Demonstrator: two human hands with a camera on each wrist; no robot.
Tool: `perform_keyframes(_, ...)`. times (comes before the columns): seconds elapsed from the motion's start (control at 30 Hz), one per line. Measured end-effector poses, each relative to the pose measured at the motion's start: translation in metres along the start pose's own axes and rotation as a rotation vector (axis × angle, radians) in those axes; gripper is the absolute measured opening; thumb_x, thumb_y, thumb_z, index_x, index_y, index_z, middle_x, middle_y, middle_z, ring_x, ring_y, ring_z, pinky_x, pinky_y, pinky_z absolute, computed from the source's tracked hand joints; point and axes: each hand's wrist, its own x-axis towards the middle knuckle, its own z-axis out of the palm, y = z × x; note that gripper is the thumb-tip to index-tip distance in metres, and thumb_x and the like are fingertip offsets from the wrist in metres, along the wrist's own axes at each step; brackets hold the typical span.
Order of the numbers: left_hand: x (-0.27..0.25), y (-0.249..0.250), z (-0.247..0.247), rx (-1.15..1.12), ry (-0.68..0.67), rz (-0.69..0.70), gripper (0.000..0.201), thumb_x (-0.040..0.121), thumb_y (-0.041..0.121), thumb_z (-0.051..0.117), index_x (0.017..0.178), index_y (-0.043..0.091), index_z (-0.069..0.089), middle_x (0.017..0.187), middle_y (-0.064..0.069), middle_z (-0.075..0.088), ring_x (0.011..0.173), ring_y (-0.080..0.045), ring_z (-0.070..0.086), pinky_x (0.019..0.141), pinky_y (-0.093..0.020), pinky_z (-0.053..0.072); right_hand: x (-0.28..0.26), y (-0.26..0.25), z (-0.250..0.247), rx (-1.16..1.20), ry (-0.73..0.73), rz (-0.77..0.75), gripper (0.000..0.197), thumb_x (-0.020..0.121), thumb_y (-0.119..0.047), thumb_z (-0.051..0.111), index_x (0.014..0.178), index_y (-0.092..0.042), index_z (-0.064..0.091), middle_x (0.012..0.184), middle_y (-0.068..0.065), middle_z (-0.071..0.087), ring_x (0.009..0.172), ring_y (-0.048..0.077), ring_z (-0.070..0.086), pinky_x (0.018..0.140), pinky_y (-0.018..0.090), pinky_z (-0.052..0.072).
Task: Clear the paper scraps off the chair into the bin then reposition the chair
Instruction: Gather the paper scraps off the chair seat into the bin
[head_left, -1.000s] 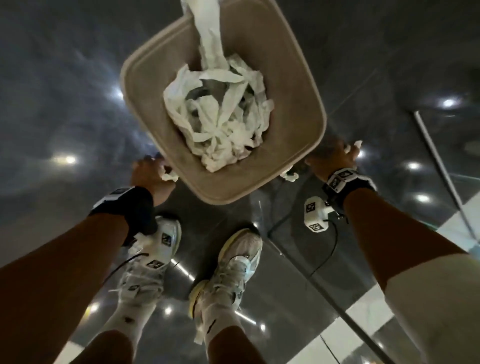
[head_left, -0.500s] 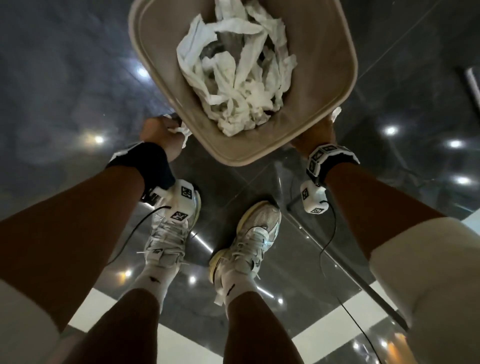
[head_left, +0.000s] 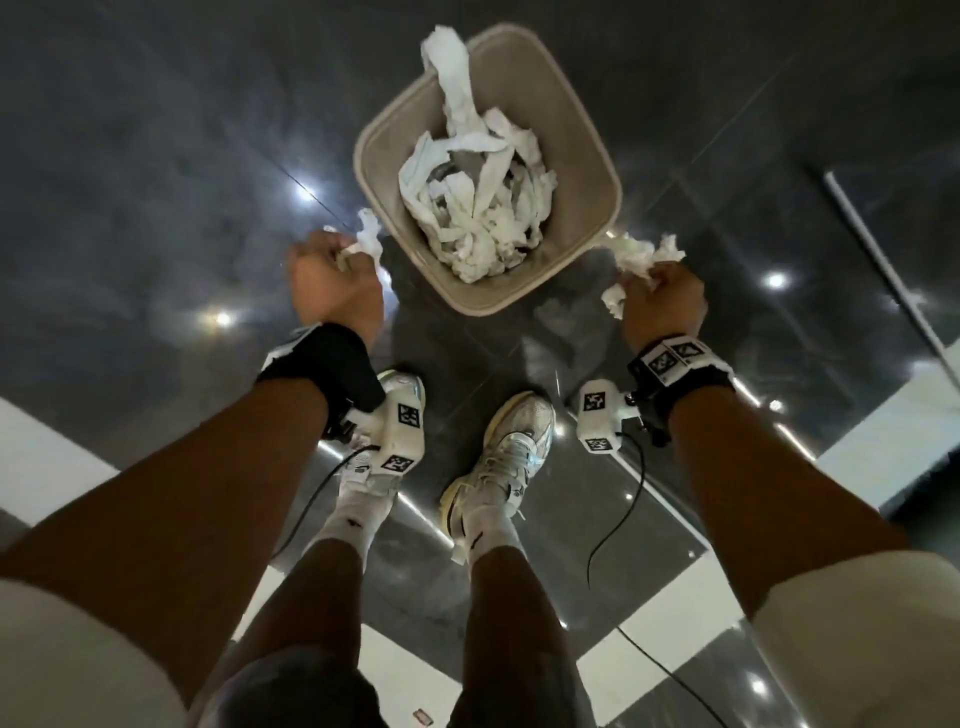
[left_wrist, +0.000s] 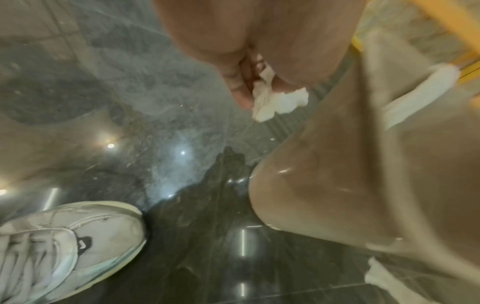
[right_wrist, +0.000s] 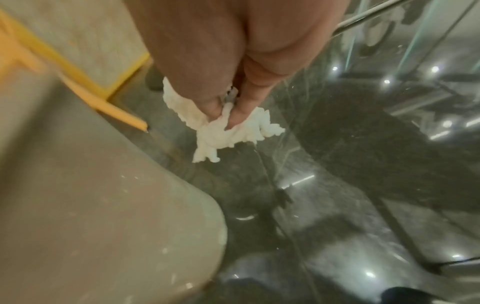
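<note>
Each hand, left hand (head_left: 332, 280) and right hand (head_left: 662, 306), squeezes a paper scrap beside the bin (head_left: 587, 130) of paper

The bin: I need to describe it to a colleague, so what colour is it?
Beige, plain and unpatterned. The bin shows best in the head view.

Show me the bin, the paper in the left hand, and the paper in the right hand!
bin (head_left: 582, 111): head view, bare inner wall.
paper in the left hand (left_wrist: 272, 102): left wrist view, dangling end.
paper in the right hand (right_wrist: 223, 135): right wrist view, crumpled middle.
</note>
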Motion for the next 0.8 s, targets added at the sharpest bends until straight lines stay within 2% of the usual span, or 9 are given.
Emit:
perform_keyframes(0.07, -0.014, 0.040, -0.016, -0.056, 0.076, 0.110, 0.027, 0.077, 0.025, 0.046, 0.095, 0.010, 0.058, 0.108, -0.015, 0.060, 0.090, -0.023, 0.059, 0.081, -0.023, 0.046, -0.022, -0.033, -0.030, 0.127, 0.131, -0.096, 0.029, 0.087, -0.029, 0.068, 0.106, -0.008, 0.069, 0.104, 0.007, 0.073, 0.092, 0.012, 0.064, 0.073, -0.002, 0.037)
perform_keyframes(0.17, -0.032, 0.100, -0.025, -0.162, 0.109, 0.239, 0.017, 0.075, 0.018, 0.047, 0.092, 0.016, 0.048, 0.100, -0.008, 0.052, 0.082, -0.020, 0.053, 0.075, -0.016, 0.043, -0.050, -0.089, -0.054, 0.232, 0.237, -0.325, 0.020, 0.085, -0.024, 0.066, 0.099, -0.010, 0.068, 0.100, 0.007, 0.071, 0.089, 0.016, 0.064, 0.079, 0.014, 0.044)
perform_keyframes(0.27, -0.041, 0.137, -0.014, -0.097, -0.071, 0.223, 0.019, 0.076, 0.018, 0.051, 0.094, 0.022, 0.047, 0.099, -0.012, 0.060, 0.083, -0.023, 0.058, 0.072, -0.025, 0.046, -0.067, -0.132, -0.040, 0.135, -0.013, -0.431, 0.019, 0.086, -0.021, 0.064, 0.102, -0.012, 0.068, 0.105, 0.007, 0.069, 0.094, 0.017, 0.062, 0.082, 0.018, 0.041)
perform_keyframes(0.33, -0.045, 0.152, -0.003, 0.088, -0.290, 0.212, 0.023, 0.082, 0.014, 0.055, 0.104, 0.019, 0.057, 0.106, -0.009, 0.065, 0.095, -0.023, 0.063, 0.077, -0.023, 0.044, -0.068, -0.144, -0.016, 0.016, -0.249, -0.413, 0.028, 0.089, -0.025, 0.061, 0.114, -0.014, 0.066, 0.120, 0.007, 0.066, 0.111, 0.021, 0.061, 0.095, 0.024, 0.045)
perform_keyframes(0.4, -0.051, 0.158, 0.003, 0.260, -0.482, 0.238, 0.031, 0.088, 0.007, 0.053, 0.117, 0.012, 0.062, 0.124, -0.012, 0.064, 0.116, -0.029, 0.059, 0.090, -0.027, 0.044, -0.066, -0.147, -0.006, -0.090, -0.445, -0.406, 0.047, 0.093, -0.032, 0.054, 0.139, -0.023, 0.050, 0.146, 0.004, 0.049, 0.135, 0.023, 0.046, 0.113, 0.033, 0.038)
perform_keyframes(0.5, -0.058, 0.150, -0.010, 0.360, -0.504, 0.209, 0.032, 0.092, 0.014, 0.051, 0.121, 0.015, 0.063, 0.133, -0.010, 0.061, 0.123, -0.032, 0.055, 0.093, -0.026, 0.039, -0.076, -0.139, -0.029, -0.065, -0.567, -0.333, 0.062, 0.097, -0.020, 0.049, 0.153, -0.031, 0.027, 0.163, 0.003, 0.021, 0.147, 0.024, 0.028, 0.121, 0.034, 0.026)
perform_keyframes(0.57, -0.068, 0.143, -0.022, 0.418, -0.501, 0.232, 0.033, 0.087, 0.025, 0.049, 0.114, 0.015, 0.066, 0.123, -0.013, 0.066, 0.114, -0.031, 0.061, 0.092, -0.030, 0.044, -0.094, -0.129, -0.055, -0.064, -0.510, -0.313, 0.058, 0.095, -0.022, 0.049, 0.151, -0.031, 0.034, 0.157, 0.005, 0.036, 0.140, 0.030, 0.041, 0.115, 0.039, 0.036)
perform_keyframes(0.67, -0.094, 0.151, -0.036, 0.391, -0.583, 0.229, 0.020, 0.089, 0.018, 0.049, 0.100, 0.009, 0.064, 0.091, -0.009, 0.064, 0.080, -0.010, 0.063, 0.066, -0.013, 0.047, -0.117, -0.103, -0.107, -0.026, -0.473, -0.253, 0.044, 0.092, -0.031, 0.043, 0.132, -0.023, 0.059, 0.139, 0.003, 0.059, 0.124, 0.031, 0.057, 0.106, 0.036, 0.044)
perform_keyframes(0.8, -0.131, 0.187, -0.042, 0.509, -0.705, 0.392, 0.031, 0.083, 0.023, 0.053, 0.095, 0.000, 0.071, 0.102, -0.011, 0.067, 0.102, -0.029, 0.061, 0.092, -0.036, 0.045, -0.142, -0.062, -0.194, 0.129, -0.345, -0.103, 0.030, 0.093, -0.025, 0.052, 0.119, -0.025, 0.068, 0.123, 0.000, 0.069, 0.111, 0.023, 0.065, 0.103, 0.033, 0.048)
